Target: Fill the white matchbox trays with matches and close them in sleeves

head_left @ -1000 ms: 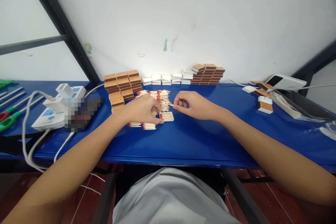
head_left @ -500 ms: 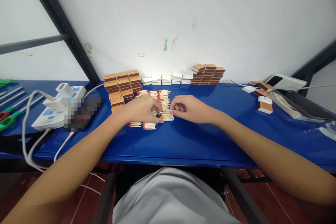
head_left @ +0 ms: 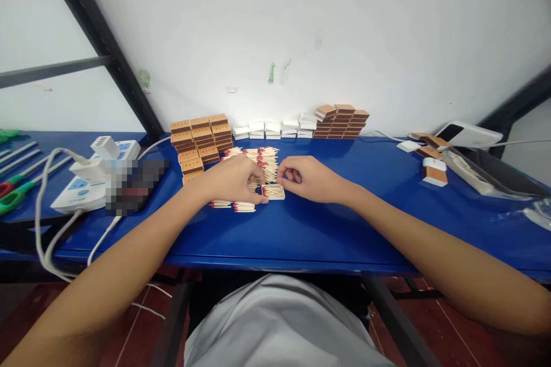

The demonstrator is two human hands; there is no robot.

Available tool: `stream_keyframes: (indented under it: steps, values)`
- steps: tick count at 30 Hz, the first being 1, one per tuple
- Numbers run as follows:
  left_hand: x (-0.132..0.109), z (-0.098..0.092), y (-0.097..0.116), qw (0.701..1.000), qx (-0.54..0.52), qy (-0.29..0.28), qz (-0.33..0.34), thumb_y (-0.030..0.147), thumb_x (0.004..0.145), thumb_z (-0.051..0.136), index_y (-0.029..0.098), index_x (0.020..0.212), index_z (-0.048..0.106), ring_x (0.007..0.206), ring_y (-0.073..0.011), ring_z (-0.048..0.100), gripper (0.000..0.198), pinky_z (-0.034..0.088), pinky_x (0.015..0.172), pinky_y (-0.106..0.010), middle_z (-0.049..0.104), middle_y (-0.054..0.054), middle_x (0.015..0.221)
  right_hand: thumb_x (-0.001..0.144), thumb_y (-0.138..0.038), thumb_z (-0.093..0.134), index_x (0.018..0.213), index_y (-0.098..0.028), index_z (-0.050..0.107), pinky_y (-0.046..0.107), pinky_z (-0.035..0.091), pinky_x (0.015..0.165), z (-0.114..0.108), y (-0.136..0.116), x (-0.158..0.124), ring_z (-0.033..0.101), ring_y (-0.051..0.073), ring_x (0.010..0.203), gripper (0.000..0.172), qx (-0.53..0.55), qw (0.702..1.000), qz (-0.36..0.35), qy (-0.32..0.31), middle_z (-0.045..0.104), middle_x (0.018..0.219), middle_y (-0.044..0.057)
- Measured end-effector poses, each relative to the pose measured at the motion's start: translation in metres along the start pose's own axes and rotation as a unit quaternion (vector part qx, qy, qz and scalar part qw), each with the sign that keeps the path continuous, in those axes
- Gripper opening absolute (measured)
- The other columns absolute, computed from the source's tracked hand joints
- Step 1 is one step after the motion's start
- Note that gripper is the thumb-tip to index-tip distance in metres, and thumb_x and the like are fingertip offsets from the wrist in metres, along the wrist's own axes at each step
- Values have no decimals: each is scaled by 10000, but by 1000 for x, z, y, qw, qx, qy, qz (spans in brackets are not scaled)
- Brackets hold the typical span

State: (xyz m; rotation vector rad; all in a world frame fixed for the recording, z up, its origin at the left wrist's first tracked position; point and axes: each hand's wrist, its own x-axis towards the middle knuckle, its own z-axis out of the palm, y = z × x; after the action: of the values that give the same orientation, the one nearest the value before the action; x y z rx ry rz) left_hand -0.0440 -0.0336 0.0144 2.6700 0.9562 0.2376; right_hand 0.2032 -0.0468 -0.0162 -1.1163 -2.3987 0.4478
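A small white matchbox tray (head_left: 275, 195) lies on the blue table in front of me, filled with red-headed matches (head_left: 272, 190). At its left end, my left hand (head_left: 236, 179) grips it between thumb and fingers. My right hand (head_left: 312, 179) hovers at the tray's upper right corner, fingers curled and thumb close to the index finger; whether a match is between them, I cannot make out. Behind the tray is a loose pile of matches (head_left: 269, 160), partly covered by my left hand. Short rows of matches (head_left: 244, 206) lie below that hand.
Stacked brown matchboxes (head_left: 201, 135) stand at the back left. White trays (head_left: 272, 129) line the wall, beside more brown boxes (head_left: 342, 123). A power strip (head_left: 77, 192) and a phone (head_left: 146, 180) are on the left. Loose matchbox parts (head_left: 434, 171) lie right.
My right hand has shifted slightly left and off the tray's right edge, so more of the matches inside show. The left hand stays in place at the tray.
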Motion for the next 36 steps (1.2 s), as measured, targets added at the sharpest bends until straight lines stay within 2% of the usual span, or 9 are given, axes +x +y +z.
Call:
stream_keyframes:
  steps: [4,14,20,25,31,36]
  values:
    - [-1,-1,3,1000,-8,-13,-7,424,772,868,154,891,829,511,-101,457,298,312,553,-267,549,51,548,912,-271,708,873,-189,718,279,344,658,10,7,8,541,145,718,92,-29,998,44,32,639,806,11]
    - [-2,-2,6,1000,-13,-13,-5,398,764,866,147,894,834,506,-96,433,285,308,565,-267,544,50,545,935,-364,739,848,-188,737,278,331,642,14,4,16,555,146,728,196,-31,997,70,0,679,821,24]
    - [-1,-2,5,1000,-14,-11,-1,401,756,873,144,884,837,511,-101,458,289,319,571,-265,569,41,543,940,-283,723,879,-188,748,266,356,664,13,4,19,582,144,738,115,-25,997,75,-16,704,832,24]
    - [-1,-1,1,1000,-11,-10,6,423,760,873,145,919,847,517,-106,470,322,325,575,-269,586,34,554,972,-280,681,887,-177,714,267,368,675,12,8,18,572,150,751,137,-46,996,65,-31,699,866,41]
    - [-1,1,-1,1000,-5,-1,18,423,777,854,153,846,824,496,-100,414,280,286,553,-282,523,51,518,974,-313,639,886,-178,692,281,384,683,-1,14,10,570,165,744,169,-30,997,52,-38,686,857,51]
    - [-1,1,-2,1000,-14,-3,0,419,759,865,153,909,835,506,-112,458,307,327,567,-276,551,43,527,953,-394,629,882,-188,685,300,389,678,-22,20,0,574,179,735,225,-18,997,42,-56,691,854,62]
